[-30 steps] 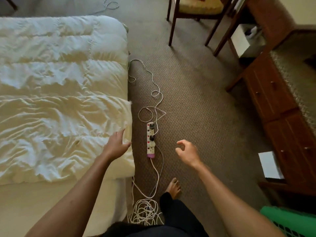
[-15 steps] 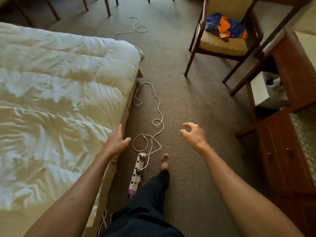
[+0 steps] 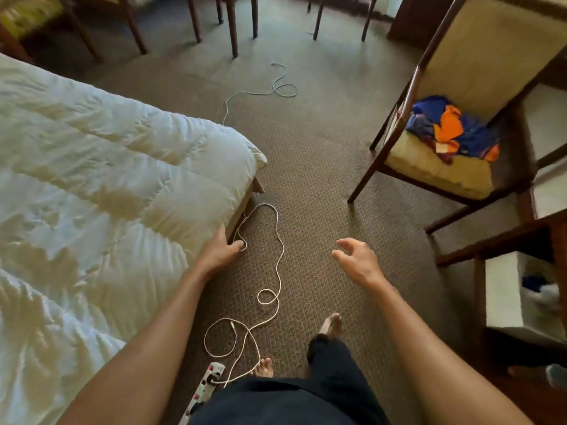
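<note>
Sliding forward along the bedside since half a second ago, the left hand (image 3: 219,253) now lies close to the foot corner of the bed. Its straight fingers (image 3: 221,236) press flat against the side edge of the rumpled white quilted duvet (image 3: 122,179), and the thumb is spread out toward the floor. The white power strip with red switches (image 3: 210,377), earlier just below that hand, now sits at the lower edge of the view beside dark trouser legs. The right hand (image 3: 356,260) hovers over the floor as before, fingers loosely curled and apart, holding nothing.

Brown patterned carpet (image 3: 322,154) covers the floor, and the duvet drapes over the bed down to a wooden frame corner (image 3: 256,188).

A thin white cable (image 3: 282,248) loops from the power strip up past the left thumb to the bed corner, lying between the two hands. Two bare feet (image 3: 333,323) stand on the carpet beside it. A second pale cable (image 3: 251,93) curls well beyond the bed. To the right stands a dark wooden chair with a yellow cushion (image 3: 435,170) carrying crumpled blue and orange clothes (image 3: 451,130); nearer, a white open box (image 3: 509,302) sits under dark wood furniture. More dark chair legs (image 3: 233,32) stand at the far end.
</note>
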Available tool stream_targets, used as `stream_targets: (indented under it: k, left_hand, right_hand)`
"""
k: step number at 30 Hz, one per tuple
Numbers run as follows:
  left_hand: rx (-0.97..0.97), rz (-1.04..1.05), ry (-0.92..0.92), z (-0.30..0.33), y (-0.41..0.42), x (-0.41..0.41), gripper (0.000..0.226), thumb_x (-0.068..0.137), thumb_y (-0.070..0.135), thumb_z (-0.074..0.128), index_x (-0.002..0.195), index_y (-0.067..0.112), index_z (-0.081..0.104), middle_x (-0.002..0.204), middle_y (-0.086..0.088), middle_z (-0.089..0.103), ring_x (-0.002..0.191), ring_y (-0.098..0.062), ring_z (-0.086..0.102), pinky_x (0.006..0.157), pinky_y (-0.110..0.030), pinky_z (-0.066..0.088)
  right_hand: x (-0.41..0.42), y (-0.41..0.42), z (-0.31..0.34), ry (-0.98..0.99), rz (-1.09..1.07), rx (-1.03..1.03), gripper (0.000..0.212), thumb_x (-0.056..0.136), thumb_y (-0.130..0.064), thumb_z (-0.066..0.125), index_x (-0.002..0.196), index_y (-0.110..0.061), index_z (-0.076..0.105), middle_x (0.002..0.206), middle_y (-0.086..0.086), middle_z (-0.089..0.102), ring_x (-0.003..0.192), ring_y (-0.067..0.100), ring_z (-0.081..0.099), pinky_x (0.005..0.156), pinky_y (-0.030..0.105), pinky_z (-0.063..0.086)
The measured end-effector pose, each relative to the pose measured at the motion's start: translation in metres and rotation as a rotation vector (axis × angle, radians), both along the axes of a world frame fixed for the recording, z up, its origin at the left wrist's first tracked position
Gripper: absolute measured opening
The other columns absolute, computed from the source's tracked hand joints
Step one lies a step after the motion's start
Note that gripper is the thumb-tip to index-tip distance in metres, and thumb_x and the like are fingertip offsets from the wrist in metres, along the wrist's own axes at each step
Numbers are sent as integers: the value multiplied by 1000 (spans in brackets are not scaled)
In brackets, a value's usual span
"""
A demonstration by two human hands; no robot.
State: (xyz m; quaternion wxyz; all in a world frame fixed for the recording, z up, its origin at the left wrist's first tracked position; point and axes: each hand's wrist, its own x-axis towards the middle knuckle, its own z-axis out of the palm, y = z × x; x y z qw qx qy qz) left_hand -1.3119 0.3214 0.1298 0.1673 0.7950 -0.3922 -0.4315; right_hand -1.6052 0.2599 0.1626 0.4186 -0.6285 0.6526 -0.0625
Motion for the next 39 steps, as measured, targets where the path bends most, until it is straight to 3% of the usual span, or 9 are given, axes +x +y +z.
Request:
stream_targets:
  k: [4, 9, 14, 23, 26, 28, 33, 39]
  left_hand:
    - [-4, 81, -80, -10, -113, -4, 60, 96, 26, 57, 147, 6, 32, 149, -21, 41, 134, -35, 42, 102, -34, 36]
    - [55, 224, -71, -16, -240, -14, 58, 95, 31, 56, 143, 6, 36, 146, -21, 44, 131, -34, 45, 99, -32, 38]
    - [72, 391, -26, -11, -334, -5, 71, 96, 33, 54, 153, 7, 21, 156, -17, 32, 141, -32, 35, 109, -30, 30]
    - [97, 674, 73, -58, -483, 108, 69, 98, 34, 50, 154, 11, 18, 159, -12, 26, 142, -31, 31, 113, -35, 28]
    - [92, 749, 90, -50, -519, 144, 68, 98, 33, 50, 154, 10, 19, 159, -12, 25, 142, -30, 31, 112, -34, 29]
    - [98, 803, 88, -45, -542, 171, 70, 98, 32, 50, 155, 10, 16, 161, -12, 20, 145, -29, 26, 113, -32, 24]
    - [142, 934, 64, -46, -593, 240, 72, 100, 36, 46, 156, 11, 8, 162, -13, 13, 147, -31, 21, 117, -36, 22]
    - [182, 1196, 81, -72, -642, 302, 72, 99, 34, 48, 156, 10, 12, 158, -18, 26, 141, -35, 34, 109, -36, 33]
  right_hand:
    - [-3, -125, -16, -86, 37, -1, 39, 93, -26, 60, 131, -15, 59, 131, 5, 61, 121, 18, 56, 102, 35, 46]
    - [1, -286, -22, -37, 205, 20, 37, 92, -25, 62, 128, -14, 61, 127, 5, 64, 116, 17, 60, 98, 30, 46]
    - [42, -428, -7, 4, 370, 21, 37, 93, -24, 61, 129, -13, 61, 124, 4, 66, 109, 15, 60, 88, 25, 45]
    - [223, -655, -19, 94, 640, 8, 34, 92, -21, 61, 124, -13, 63, 114, 0, 67, 89, 9, 60, 62, 10, 41]
    - [289, -699, -11, 134, 792, 9, 33, 90, -21, 59, 121, -12, 66, 116, 3, 69, 98, 15, 63, 78, 22, 49]
    - [338, -727, -3, 130, 839, 4, 28, 89, -20, 59, 113, -8, 68, 109, 7, 72, 97, 19, 66, 81, 31, 53]
    - [448, -789, -1, 89, 1029, 2, 41, 89, -25, 63, 128, -14, 62, 122, 5, 68, 106, 19, 63, 82, 21, 44]
    - [572, -860, -28, 178, 1367, -83, 40, 92, -22, 59, 131, -15, 59, 122, 11, 66, 96, 22, 61, 76, 23, 40]
